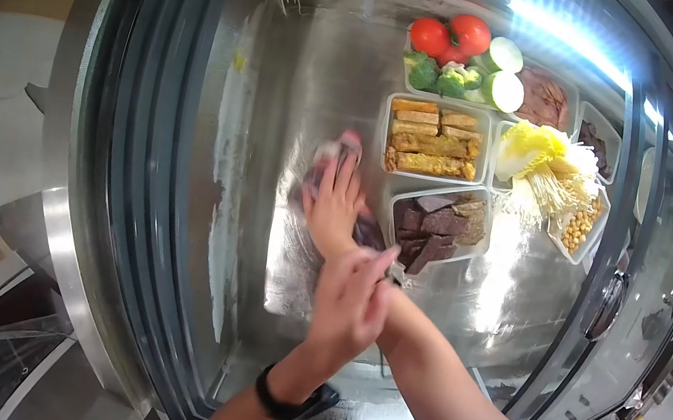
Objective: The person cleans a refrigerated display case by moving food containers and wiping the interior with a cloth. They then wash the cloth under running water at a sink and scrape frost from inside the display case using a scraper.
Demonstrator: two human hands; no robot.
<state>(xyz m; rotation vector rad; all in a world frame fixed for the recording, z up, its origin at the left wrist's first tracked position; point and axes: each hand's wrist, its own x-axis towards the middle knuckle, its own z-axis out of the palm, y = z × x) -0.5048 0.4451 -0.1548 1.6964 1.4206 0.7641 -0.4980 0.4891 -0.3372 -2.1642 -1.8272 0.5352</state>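
Note:
My right hand (334,201) lies over a crumpled dark and pinkish cloth (369,232), pressing it against the metal floor (288,278) of a glass-sided case. Its fingers point away from me, and motion blurs the cloth. My left hand (349,302), with a black watch (290,395) at its wrist, crosses in front of my right wrist. Its fingers are stretched out and nothing shows in them. Whether it touches the right wrist I cannot tell. Closest to both hands is a clear tub of dark brown slabs (445,222).
Beyond stand tubs with golden fried sticks (437,142), tomatoes (470,34), broccoli (422,72), pinkish meat slices (545,98), enoki mushrooms (553,181) and yellow beans (578,230). Dark rails (148,132) edge the case at left. A glass panel (640,326) runs along the right.

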